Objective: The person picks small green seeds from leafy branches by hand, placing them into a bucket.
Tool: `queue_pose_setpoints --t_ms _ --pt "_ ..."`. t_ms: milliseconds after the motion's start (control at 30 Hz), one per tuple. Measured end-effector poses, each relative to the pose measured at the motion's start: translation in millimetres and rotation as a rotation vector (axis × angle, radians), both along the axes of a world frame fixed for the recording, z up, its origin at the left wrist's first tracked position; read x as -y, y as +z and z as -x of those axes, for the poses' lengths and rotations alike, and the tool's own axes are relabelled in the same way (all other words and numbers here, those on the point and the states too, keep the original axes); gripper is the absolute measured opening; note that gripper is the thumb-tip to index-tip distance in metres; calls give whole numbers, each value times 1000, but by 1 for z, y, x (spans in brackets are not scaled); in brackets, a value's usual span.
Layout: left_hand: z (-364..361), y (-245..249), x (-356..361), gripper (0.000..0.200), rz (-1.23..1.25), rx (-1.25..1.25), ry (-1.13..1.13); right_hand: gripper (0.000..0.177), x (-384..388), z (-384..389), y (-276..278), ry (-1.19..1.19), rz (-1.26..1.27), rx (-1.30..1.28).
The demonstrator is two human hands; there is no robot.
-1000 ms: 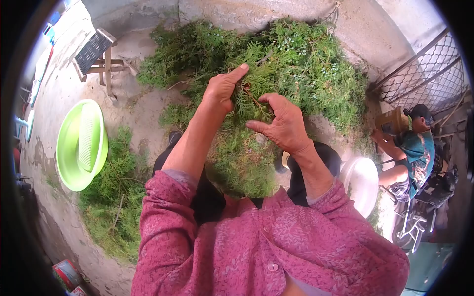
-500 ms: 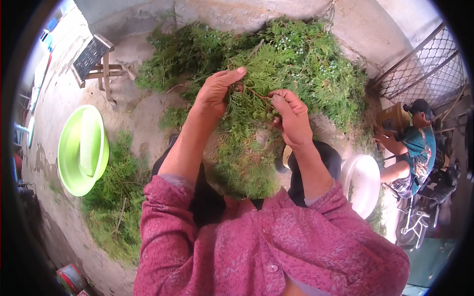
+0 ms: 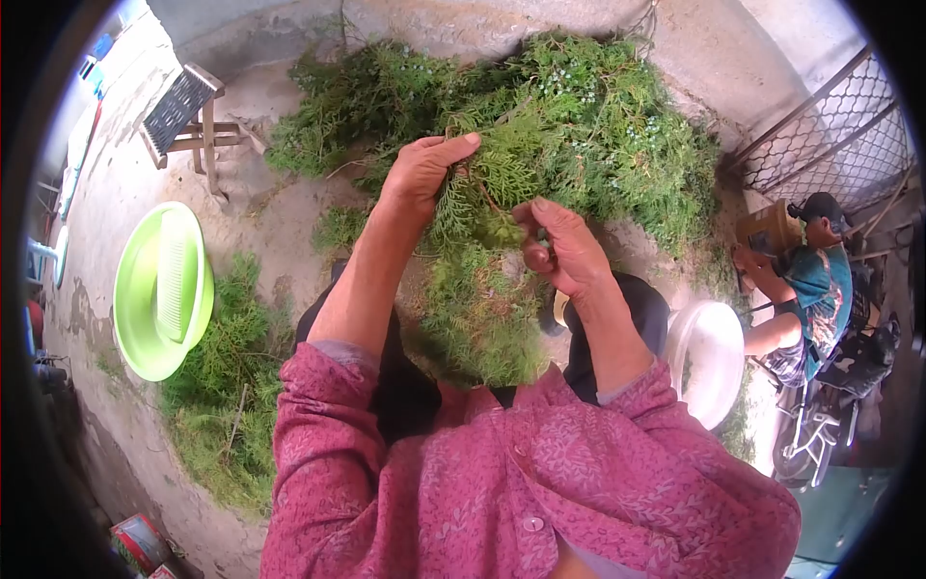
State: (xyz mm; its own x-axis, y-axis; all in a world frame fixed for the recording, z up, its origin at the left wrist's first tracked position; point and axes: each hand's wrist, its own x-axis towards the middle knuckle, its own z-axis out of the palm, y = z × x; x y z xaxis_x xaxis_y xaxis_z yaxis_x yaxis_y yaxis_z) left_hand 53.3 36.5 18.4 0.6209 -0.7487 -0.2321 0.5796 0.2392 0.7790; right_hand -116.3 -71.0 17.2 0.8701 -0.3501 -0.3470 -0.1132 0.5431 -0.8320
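Note:
In the head view my left hand (image 3: 422, 179) is closed around the stem of a leafy cypress-like sprig (image 3: 497, 164), its thumb lying along the top. The sprig's flat green fronds spread over a larger heap of branches (image 3: 617, 125) behind. Near a thin brown twig, beside a blurred cluster of green cones (image 3: 497, 230), my right hand (image 3: 569, 249) has its thumb and fingers bent and slightly apart. I see nothing held in it. Below both hands, more cut greenery (image 3: 477, 323) lies between my knees.
At left stand a light green basin (image 3: 135, 318) with a basket in it and a wooden stool (image 3: 198, 135); branches (image 3: 227, 425) lie nearby. A white bucket (image 3: 714, 357) is by my right knee. Another person (image 3: 815, 289) sits at right by a brown bucket (image 3: 769, 230).
My right hand has shifted slightly down and its fingers have loosened from the twig. The cone cluster has moved slightly left and blurred. My left hand keeps its hold on the sprig.

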Motion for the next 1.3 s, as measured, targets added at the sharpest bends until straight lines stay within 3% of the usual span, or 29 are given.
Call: queue_pose_setpoints --t_ms 200,400,433,500,567,600,700,767,833,967,1300 --pt "-1 -6 1 22 4 27 -42 13 -8 -7 9 112 2 6" --pt "-10 -16 2 21 -89 107 -25 10 -10 -12 4 -78 127 47" --pt "-10 -8 0 21 -89 105 -32 9 -8 -10 5 -115 21 88" --pt "-7 12 -4 21 -212 -1 264 8 2 -2 4 -171 -85 118" --pt "-43 -23 -6 24 -184 159 195 7 20 5 3 -93 -474 269" --pt "-37 -14 -8 25 -73 -18 166 11 26 8 1 -53 -547 274" --pt "-40 -29 3 23 52 -140 115 12 17 5 7 -141 -644 170" --pt "-28 -15 2 20 52 -156 117 13 13 5 4 -135 -641 155" --pt "-19 1 1 18 -50 -68 204 11 16 3 -6 -32 -439 150" --pt "-12 9 0 13 78 -89 147 17 8 2 11 -36 -197 39" --pt "-18 -15 10 12 116 -100 172 26 -5 -15 17 -71 -135 -20"
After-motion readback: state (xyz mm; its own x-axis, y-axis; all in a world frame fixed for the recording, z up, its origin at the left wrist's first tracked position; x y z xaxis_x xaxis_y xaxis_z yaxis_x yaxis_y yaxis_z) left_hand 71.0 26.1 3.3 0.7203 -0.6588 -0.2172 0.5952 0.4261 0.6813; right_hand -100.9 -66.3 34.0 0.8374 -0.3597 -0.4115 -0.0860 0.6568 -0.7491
